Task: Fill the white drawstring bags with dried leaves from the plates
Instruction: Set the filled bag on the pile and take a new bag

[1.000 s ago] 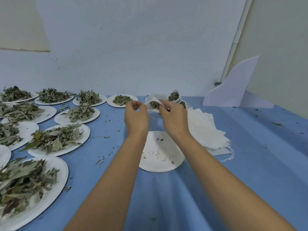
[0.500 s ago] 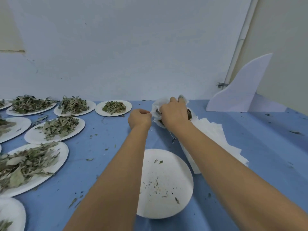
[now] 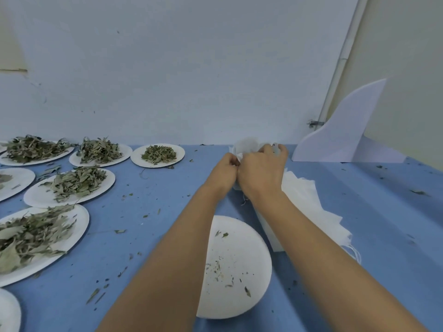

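White drawstring bag [image 3: 247,145] is gripped by left hand [image 3: 223,172] and right hand [image 3: 261,174]; near plate [image 3: 260,256] holds crumbs [image 3: 218,267].

Pale blue wall [image 3: 167,68], blue-covered table [image 3: 359,200]

both arms outstretched, left hand [image 3: 224,172] against right hand [image 3: 261,173], fingers [image 3: 278,149] curled

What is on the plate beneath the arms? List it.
On the plate, only a few leaf crumbs and specks on bare white. The left arm covers its left side, so anything there cannot be seen.
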Available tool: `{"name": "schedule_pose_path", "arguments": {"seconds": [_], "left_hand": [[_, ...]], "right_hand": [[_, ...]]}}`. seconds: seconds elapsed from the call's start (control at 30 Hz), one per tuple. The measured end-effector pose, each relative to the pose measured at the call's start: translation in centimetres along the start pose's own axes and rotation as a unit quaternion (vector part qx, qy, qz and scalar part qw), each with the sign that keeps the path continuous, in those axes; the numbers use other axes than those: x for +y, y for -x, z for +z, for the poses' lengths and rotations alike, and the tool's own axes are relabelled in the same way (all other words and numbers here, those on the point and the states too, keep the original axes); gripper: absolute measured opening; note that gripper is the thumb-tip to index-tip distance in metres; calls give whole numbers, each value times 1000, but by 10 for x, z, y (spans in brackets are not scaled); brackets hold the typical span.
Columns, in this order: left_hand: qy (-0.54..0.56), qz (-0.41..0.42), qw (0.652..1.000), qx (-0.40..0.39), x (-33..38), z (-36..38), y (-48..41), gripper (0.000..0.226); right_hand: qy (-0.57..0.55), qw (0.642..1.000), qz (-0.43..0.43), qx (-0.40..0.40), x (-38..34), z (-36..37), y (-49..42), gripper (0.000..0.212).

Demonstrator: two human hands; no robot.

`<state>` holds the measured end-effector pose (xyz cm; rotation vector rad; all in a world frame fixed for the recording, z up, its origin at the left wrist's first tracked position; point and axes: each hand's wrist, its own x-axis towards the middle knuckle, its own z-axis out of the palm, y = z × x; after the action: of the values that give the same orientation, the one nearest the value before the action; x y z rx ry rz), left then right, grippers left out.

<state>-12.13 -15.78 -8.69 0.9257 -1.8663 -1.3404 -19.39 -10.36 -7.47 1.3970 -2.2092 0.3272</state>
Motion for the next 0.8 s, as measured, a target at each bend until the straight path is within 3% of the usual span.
{"name": "schedule_pose_path", "arguments": {"seconds": [0.17, 0.23, 0.37, 0.5, 0.63, 0.73, 0.8], "left_hand": [[-64, -6, 995, -70, 1, 5, -1, 29], [-48, 3, 998, -38, 2, 5, 2, 35], [-10, 42, 997, 57, 4, -1, 12, 37], [-20, 51, 991, 126, 9, -8, 30, 43], [23, 41, 983, 176, 12, -11, 54, 36], [67, 33, 980, 185, 14, -5, 74, 39], [66, 20, 978, 196, 16, -1, 87, 38]], "right_hand": [[-28, 996, 52, -73, 13, 6, 3, 21], [-56, 996, 49, -53, 16, 6, 4, 25], [-188, 979, 50, 61, 20, -6, 13, 30], [-228, 968, 62, 86, 26, -19, 31, 26], [-206, 971, 119, 9, 30, -25, 59, 31], [-142, 980, 110, -84, 29, -24, 77, 34], [-123, 983, 100, -91, 28, -24, 86, 36]]}}
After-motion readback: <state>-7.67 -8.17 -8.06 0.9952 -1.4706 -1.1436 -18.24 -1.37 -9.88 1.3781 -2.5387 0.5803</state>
